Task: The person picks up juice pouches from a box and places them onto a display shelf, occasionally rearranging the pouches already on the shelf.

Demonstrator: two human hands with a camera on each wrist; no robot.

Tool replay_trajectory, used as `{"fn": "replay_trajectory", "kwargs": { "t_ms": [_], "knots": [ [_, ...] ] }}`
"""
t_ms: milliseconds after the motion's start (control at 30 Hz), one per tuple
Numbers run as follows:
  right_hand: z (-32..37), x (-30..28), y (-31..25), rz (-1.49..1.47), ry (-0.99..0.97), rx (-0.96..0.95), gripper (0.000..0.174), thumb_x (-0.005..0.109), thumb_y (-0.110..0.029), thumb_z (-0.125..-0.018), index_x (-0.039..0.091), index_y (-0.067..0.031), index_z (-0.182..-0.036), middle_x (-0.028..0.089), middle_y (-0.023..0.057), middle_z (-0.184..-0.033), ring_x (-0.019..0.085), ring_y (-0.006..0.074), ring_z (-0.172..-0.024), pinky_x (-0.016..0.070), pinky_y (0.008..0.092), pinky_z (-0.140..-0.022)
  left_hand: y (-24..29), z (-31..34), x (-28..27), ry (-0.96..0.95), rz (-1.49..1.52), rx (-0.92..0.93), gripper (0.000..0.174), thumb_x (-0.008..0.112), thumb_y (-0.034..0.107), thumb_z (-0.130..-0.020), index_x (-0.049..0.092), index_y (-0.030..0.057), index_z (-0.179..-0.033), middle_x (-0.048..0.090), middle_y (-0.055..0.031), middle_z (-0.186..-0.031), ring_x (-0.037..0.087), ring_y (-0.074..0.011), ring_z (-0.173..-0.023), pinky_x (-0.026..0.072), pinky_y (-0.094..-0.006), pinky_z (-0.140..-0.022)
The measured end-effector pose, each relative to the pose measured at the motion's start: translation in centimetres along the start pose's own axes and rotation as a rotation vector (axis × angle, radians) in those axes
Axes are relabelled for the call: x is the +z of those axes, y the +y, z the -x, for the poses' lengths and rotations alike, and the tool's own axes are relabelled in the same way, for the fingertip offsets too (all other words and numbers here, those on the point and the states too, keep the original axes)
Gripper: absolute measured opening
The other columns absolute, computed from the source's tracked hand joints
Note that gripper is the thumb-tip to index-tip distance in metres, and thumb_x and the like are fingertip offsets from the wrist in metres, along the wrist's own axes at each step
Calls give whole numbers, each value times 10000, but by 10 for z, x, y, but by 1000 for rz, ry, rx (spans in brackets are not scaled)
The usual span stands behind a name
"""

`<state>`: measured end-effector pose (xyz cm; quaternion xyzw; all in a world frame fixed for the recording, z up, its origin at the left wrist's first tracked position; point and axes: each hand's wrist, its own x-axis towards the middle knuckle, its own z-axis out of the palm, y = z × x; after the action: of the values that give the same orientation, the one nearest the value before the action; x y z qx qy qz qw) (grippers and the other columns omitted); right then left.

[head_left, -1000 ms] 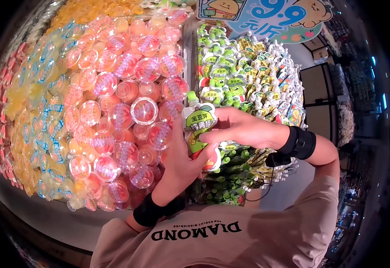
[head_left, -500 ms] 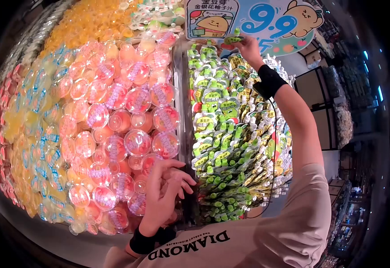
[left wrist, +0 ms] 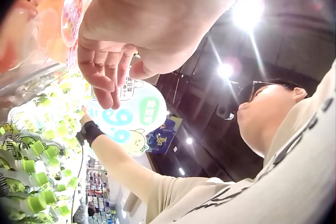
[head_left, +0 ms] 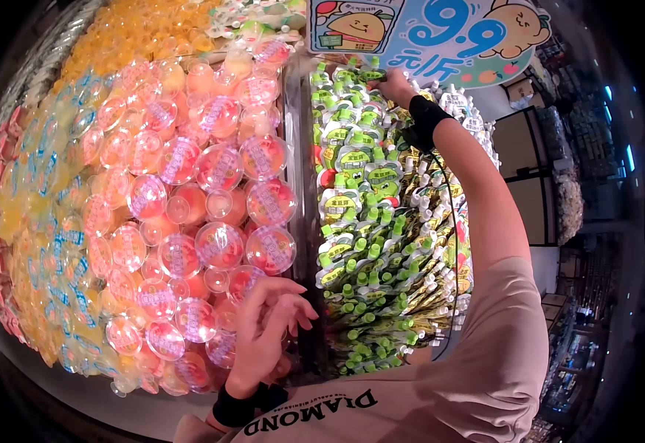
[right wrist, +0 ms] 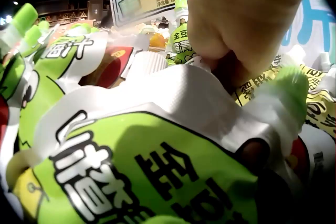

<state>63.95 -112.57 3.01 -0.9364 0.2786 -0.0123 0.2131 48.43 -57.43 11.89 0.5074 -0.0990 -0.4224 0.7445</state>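
My right hand (head_left: 396,87) reaches to the far end of the pile of green-capped juice pouches (head_left: 370,177), just below the price sign. It holds a green juice pouch (head_left: 373,74) by its side. In the right wrist view this pouch (right wrist: 181,39) stands upright, cap on top, against the hand (right wrist: 236,24); the fingertips are partly hidden. Nearer that camera lies a large green and white pouch (right wrist: 157,155). My left hand (head_left: 267,325) hovers at the near edge of the pink jelly cups (head_left: 219,244), fingers loosely bent and holding nothing.
A dark divider (head_left: 304,184) separates the jelly cups from the pouches. White-capped pouches (head_left: 440,192) lie to the right of the green ones. Behind stands the price sign (head_left: 440,37). Yellow cups (head_left: 145,37) fill the back left. A cable (head_left: 453,258) hangs from the right wristband.
Both hands were together on the pouch; then the left withdrew to the near edge while the right carried the pouch to the far end. The right hand has since lowered it onto the pile.
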Motion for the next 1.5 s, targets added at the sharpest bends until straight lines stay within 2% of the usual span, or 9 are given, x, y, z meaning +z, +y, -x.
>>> {"fn": "replay_trajectory", "kwargs": {
  "t_ms": [300, 367, 967, 1100, 1200, 1233, 1267, 1400, 1500],
  "knots": [
    [-12, -20, 0, 207, -208, 160, 319, 699, -253, -830, 668, 49, -928, 668, 235, -841, 641, 371, -761, 491, 469, -704, -7, -2, 8, 31, -31, 12, 155, 476, 113, -1004, 546, 0, -1085, 653, -124, -791, 568, -115, -631, 448, -226, -582],
    [-21, -23, 24, 865, -427, -682, 278, 690, -248, -794, 665, 12, -890, 672, 217, -894, 643, 408, -853, 510, 472, -743, -7, -2, 6, -1, -22, 2, 156, 478, 117, -1011, 547, 9, -1099, 656, -106, -817, 578, -104, -675, 439, -224, -595],
    [-52, 15, 15, 1316, -776, -473, 317, 659, -309, -849, 684, -31, -998, 689, 134, -975, 655, 325, -878, 535, 437, -741, -9, 4, -1, 13, 18, 38, 157, 490, 133, -1015, 562, 22, -1098, 651, -75, -807, 573, -87, -661, 404, -208, -566],
    [-21, -22, 19, 538, -465, -299, 280, 719, -271, -776, 707, -129, -1017, 703, 107, -1032, 656, 335, -946, 530, 397, -817, -4, 9, -1, 44, -8, 30, 158, 489, 134, -1015, 567, 24, -1098, 655, -73, -815, 592, -90, -662, 401, -203, -560],
    [-10, -60, -12, 769, -494, -415, 246, 653, -152, -828, 690, 5, -1014, 712, 90, -1003, 656, 209, -767, 528, 368, -712, 1, 14, 0, 42, -36, 50, 156, 494, 139, -1014, 578, 28, -1086, 656, -71, -816, 598, -91, -664, 399, -197, -558],
    [-15, -67, 2, 275, -528, -353, 263, 619, -212, -902, 720, 31, -913, 740, 94, -932, 716, 219, -862, 577, 333, -735, 3, 17, 1, 38, -42, 56, 156, 499, 143, -1014, 584, 30, -1078, 657, -69, -815, 600, -90, -666, 398, -193, -559],
    [47, -104, -59, -104, -484, 45, 306, 590, -224, -936, 714, 53, -975, 731, 116, -1000, 712, 188, -919, 578, 330, -759, 4, 22, 3, 51, -35, 33, 161, 510, 156, -1014, 605, 31, -1050, 656, -63, -807, 600, -89, -671, 399, -188, -562],
    [180, -199, -102, -57, -171, -238, 509, 533, -425, -984, 575, 17, -1232, 676, 153, -1076, 688, 229, -930, 579, 334, -824, 7, 40, 7, 13, -152, 69, 145, 559, 106, -990, 638, -16, -986, 667, -68, -830, 620, -98, -652, 435, -194, -566],
    [329, -270, -180, -198, -136, 102, 509, 546, -400, -993, 546, 31, -1264, 681, 150, -1001, 691, 222, -886, 576, 340, -787, 9, 59, 15, -78, -156, 75, 88, 581, 35, -962, 638, -26, -990, 667, -73, -847, 639, -110, -680, 463, -203, -581]
  ]
}}
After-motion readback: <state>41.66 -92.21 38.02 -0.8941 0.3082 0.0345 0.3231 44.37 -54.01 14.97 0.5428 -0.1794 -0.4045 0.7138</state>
